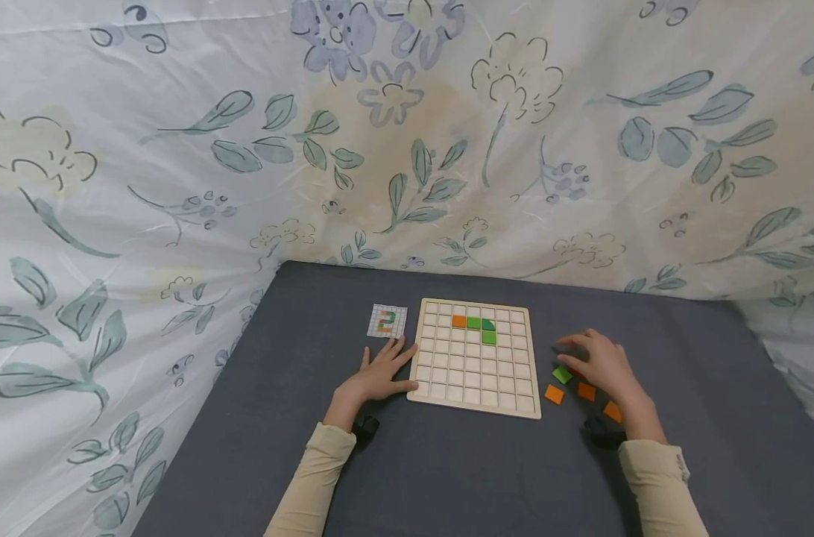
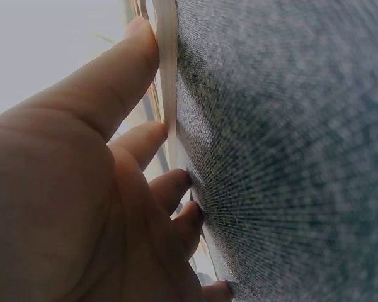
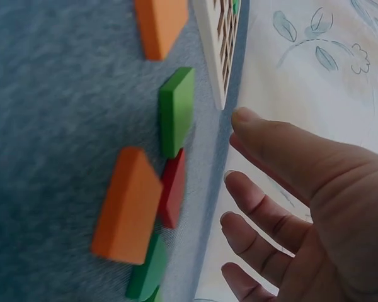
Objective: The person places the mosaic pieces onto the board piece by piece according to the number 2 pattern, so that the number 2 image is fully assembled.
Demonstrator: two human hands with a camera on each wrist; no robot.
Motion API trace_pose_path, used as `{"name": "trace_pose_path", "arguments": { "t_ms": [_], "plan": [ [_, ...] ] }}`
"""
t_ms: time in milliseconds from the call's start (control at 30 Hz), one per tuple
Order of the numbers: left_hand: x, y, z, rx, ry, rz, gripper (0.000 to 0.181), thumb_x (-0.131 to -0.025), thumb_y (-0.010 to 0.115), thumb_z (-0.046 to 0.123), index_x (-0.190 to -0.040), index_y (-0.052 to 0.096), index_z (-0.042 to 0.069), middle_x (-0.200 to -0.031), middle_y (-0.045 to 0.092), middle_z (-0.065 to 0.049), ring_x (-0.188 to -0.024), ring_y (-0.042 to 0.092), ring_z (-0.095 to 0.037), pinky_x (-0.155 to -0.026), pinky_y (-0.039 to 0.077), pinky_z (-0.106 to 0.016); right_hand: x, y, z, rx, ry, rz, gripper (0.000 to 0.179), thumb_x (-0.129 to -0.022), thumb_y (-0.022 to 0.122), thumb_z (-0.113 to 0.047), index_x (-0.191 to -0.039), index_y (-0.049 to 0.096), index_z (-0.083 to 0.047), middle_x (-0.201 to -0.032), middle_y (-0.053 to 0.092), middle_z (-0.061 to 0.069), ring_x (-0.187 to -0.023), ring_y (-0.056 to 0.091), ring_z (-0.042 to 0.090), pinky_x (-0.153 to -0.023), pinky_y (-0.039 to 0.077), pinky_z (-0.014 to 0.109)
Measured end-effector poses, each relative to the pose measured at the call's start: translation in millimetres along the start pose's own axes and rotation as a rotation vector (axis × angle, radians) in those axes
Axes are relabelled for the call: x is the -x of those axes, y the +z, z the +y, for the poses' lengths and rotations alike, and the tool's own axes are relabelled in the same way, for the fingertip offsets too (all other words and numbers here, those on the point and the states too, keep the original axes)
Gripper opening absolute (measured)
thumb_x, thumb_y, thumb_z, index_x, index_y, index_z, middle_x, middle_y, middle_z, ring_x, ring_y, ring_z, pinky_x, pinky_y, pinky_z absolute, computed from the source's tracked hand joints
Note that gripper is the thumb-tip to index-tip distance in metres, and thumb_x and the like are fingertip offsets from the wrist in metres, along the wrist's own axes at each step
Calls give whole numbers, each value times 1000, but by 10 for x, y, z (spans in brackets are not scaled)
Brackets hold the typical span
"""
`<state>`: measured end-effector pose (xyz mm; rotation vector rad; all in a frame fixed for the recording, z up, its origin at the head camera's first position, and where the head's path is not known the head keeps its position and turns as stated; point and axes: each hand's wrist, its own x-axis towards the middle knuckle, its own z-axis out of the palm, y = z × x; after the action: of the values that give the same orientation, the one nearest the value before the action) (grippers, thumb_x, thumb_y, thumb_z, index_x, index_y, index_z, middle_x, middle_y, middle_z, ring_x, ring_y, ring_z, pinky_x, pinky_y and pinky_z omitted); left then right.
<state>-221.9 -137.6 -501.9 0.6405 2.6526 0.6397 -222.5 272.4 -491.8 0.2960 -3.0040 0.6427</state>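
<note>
In the head view, the right hand (image 1: pixel 601 365) covers most of the red tile (image 3: pixel 172 192). In the right wrist view, an orange tile (image 3: pixel 126 211) partly hides a rounded dark-green tile (image 3: pixel 148 269); a green piece below it is cut off by the frame. Right grip: moderately wide, empty, beside the wooden grid board (image 1: pixel 464 387). Left hand (image 1: pixel 375 377): fingers spread wide, thumb and index fingertip touching the board's left edge on the worktop (image 1: pixel 447 477).

Soft, even light in head view, dimmer left wrist view, dark tabletop (image 2: pixel 302 157) blurred
</note>
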Motion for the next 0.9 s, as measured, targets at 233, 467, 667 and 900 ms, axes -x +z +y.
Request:
{"name": "trace_pose_path", "arguments": {
  "t_ms": [233,467,667,900],
  "plan": [
    [-9,4,18,4,-4,0,73,-90,56,45,-150,21,21,-156,10,-9,-144,3,-29,-107,-5,-65,50,15,89,8,-31,3,29,-84,69,-23,-110,68,-10,-95,56,12,-70,46,20,-67,29,44],
    [-25,5,39,5,-14,-3,73,-90,56,45,-150,21,21,-156,9,-9,-144,2,-29,-107,-5,-65,77,26,139,-7,-30,12,31,-83,70,-26,-110,69,-11,-94,56,12,-73,48,22,-66,28,43],
    [-36,4,49,7,-16,0,73,-90,56,44,-150,21,21,-156,9,-9,-144,2,-29,-107,-5,-65,85,31,186,-17,-34,2,31,-83,71,-26,-109,69,-10,-95,56,12,-81,52,28,-69,32,48],
    [-50,-3,51,9,-20,2,73,-90,56,44,-150,21,21,-156,9,-9,-144,2,-29,-107,-5,-65,92,13,207,-34,-41,1,28,-83,70,-22,-108,69,-10,-96,57,12,-84,52,30,-71,32,51]
  ]
}}
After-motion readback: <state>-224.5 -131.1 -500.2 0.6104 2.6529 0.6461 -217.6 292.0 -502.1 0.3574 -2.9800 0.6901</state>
